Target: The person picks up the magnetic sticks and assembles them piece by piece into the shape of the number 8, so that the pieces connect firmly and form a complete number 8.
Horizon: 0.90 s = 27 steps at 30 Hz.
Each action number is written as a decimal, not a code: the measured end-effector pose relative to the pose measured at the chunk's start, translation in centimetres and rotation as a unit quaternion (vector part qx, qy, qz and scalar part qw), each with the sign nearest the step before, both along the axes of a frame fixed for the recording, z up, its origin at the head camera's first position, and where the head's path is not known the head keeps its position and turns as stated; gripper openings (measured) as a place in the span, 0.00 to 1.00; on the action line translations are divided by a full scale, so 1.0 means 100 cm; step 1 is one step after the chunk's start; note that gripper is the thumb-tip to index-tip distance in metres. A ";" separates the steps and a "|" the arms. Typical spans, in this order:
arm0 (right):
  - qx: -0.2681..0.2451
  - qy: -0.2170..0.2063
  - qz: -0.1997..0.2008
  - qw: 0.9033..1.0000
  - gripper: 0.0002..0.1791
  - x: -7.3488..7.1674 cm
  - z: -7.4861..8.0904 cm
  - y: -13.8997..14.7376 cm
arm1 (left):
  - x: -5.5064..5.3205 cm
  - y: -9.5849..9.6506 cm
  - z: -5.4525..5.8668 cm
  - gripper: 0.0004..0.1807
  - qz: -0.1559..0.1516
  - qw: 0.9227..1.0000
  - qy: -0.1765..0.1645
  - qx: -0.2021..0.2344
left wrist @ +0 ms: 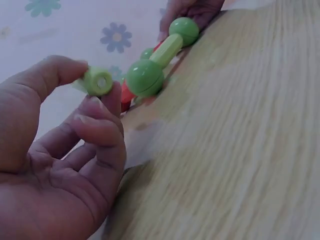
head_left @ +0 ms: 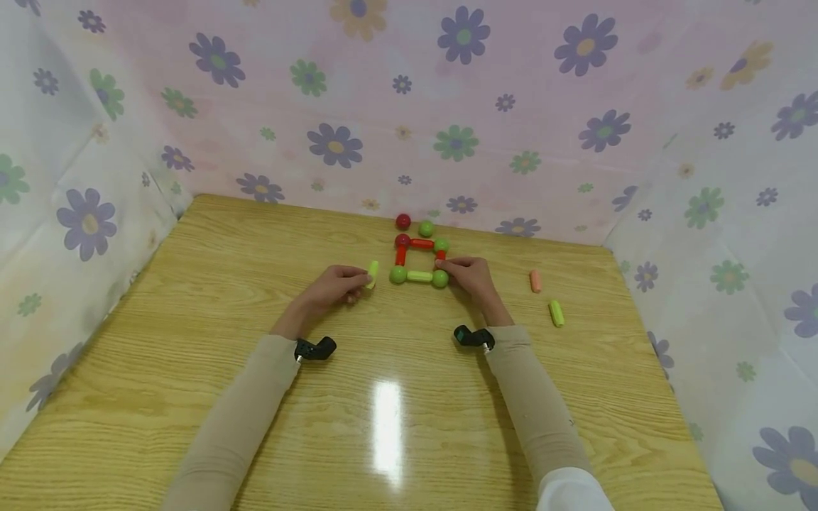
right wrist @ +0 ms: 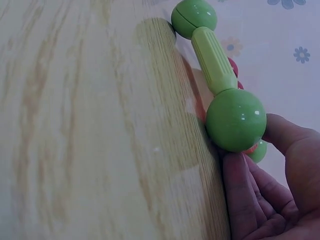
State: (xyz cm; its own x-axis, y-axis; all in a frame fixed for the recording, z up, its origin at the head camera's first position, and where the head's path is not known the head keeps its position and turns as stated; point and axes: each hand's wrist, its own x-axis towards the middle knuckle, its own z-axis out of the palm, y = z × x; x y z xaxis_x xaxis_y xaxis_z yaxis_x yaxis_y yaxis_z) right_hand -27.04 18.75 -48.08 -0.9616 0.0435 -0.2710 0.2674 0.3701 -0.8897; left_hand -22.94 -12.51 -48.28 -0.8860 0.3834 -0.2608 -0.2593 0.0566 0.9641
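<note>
My left hand (head_left: 334, 287) pinches a yellow-green rod (head_left: 373, 272) between thumb and fingertips; in the left wrist view, the rod's round end (left wrist: 102, 81) faces the camera. To its right lies a square of balls and rods. Its far left corner is a red ball (head_left: 402, 242); the other corners are green, such as the near right ball (head_left: 440, 278). A yellow-green rod (head_left: 419, 277) forms the near side, and red rods, such as the far one (head_left: 422, 243), form the others. My right hand (head_left: 474, 280) pinches the right-side red rod (head_left: 441, 255), mostly hidden by the fingers.
Behind the square sit a loose red ball (head_left: 403, 221) and a loose green ball (head_left: 426, 228). Right of my right hand lie an orange-pink rod (head_left: 535, 281) and another yellow-green rod (head_left: 557, 313). Flowered cloth (head_left: 383, 106) borders the wooden table (head_left: 396, 355).
</note>
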 end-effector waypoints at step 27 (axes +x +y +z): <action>-0.007 0.006 -0.007 1.000 0.27 -0.001 -0.004 0.000 | 0.003 0.041 -0.001 0.25 -0.025 0.995 -0.093 -0.015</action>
